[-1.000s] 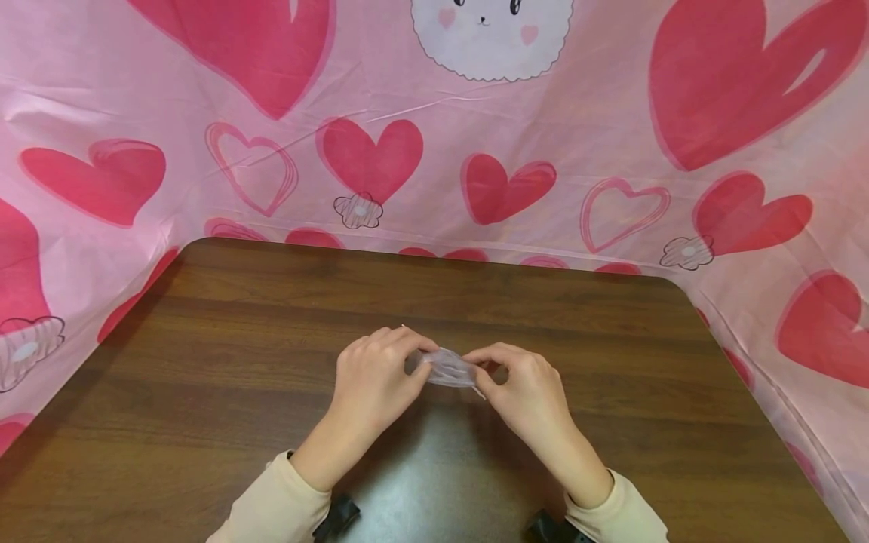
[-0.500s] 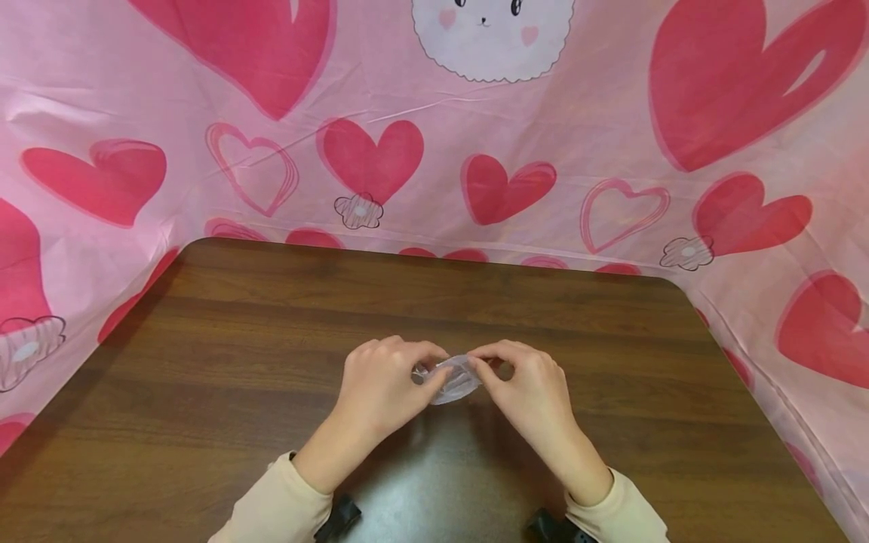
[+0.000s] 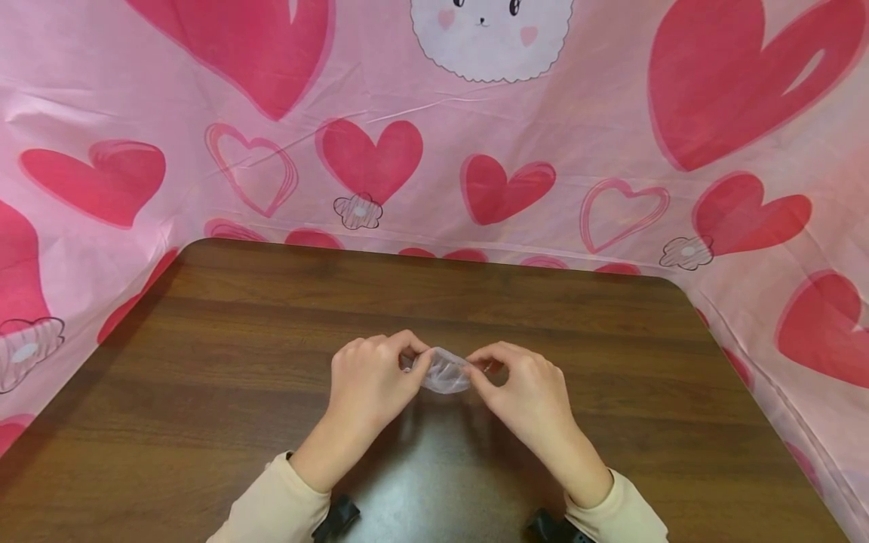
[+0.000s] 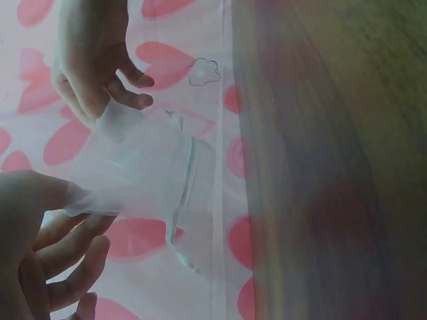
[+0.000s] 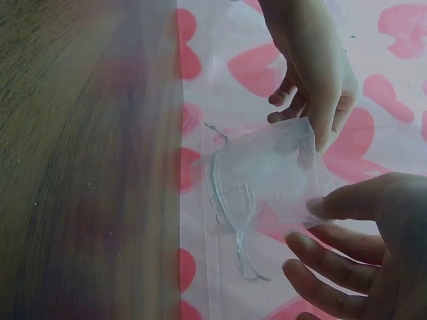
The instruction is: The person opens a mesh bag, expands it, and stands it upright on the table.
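A sheer white organza drawstring bag [image 3: 444, 374] is stretched between my two hands above the table. My left hand [image 3: 370, 381] pinches one corner between thumb and index finger. The opposite corner is pinched by the thumb and index finger of my right hand [image 3: 529, 385]. In the left wrist view the thin fabric [image 4: 130, 167] hangs from both hands, its drawstring [image 4: 189, 180] crossing near the lower, tabletop-side end. Loose cord ends [image 5: 247, 263] dangle at the side in the right wrist view. No contents can be made out through the fabric.
The brown wooden table [image 3: 271, 317] spreads beneath the hands. A pink cloth with red hearts [image 3: 509, 188] rises along its back and sides. Black straps [image 3: 336, 519] show by the beige sleeves [image 3: 278, 501].
The bag tilted down toward the front half a second ago and is now more level. My left hand shifted right, then back left, spreading the bag; my right hand hardly moved.
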Motion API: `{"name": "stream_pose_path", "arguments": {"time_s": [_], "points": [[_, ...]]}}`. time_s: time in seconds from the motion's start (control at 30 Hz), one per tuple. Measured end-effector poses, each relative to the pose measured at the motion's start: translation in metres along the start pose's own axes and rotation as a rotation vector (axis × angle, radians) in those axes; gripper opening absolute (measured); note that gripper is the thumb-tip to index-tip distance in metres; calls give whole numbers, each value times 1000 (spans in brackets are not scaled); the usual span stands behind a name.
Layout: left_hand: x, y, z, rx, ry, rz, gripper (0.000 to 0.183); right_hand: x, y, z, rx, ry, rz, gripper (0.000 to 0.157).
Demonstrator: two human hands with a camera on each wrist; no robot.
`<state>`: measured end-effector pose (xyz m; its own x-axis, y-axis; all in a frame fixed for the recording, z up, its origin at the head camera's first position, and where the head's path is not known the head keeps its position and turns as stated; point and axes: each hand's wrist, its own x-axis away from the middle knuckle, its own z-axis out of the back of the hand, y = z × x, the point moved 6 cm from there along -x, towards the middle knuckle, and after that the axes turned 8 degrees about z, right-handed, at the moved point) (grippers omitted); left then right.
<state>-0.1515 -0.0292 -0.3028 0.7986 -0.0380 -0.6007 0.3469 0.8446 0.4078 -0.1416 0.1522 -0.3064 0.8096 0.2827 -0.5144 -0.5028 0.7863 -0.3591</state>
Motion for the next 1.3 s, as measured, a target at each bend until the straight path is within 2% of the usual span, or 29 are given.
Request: {"name": "stream_pose_path", "arguments": {"time_s": [0.23,0.4,0.47,0.67,0.77,0.87,0.97,1.07,1.13,1.3], "points": [[-3,-2,3,46,4,1,7,-2,2,5,-68,37,-2,9],[-5,-3,6,63,11,17,7,-4,15,6,-127,36,-80,11],[-5,-3,7,73,7,20,6,-4,22,2,-141,-7,-127,14],[-5,-2,10,117,15,21,6,-2,37,-19,-217,-209,-245,24],[-5,-1,12,136,30,19,6,-1,39,-27,-346,-274,-276,28],[-5,-1,13,147,38,15,7,-1,39,-33,-520,-307,-300,31],[-6,-1,14,157,39,10,8,-1,40,-33,-672,-296,-358,30],[-6,0,14,167,35,6,6,-1,42,-33,-774,-262,-425,28],[-6,0,13,172,31,4,6,-1,43,-32,-817,-242,-448,27],[-6,0,12,174,12,-19,7,-1,49,-30,-840,-176,-489,25]]}}
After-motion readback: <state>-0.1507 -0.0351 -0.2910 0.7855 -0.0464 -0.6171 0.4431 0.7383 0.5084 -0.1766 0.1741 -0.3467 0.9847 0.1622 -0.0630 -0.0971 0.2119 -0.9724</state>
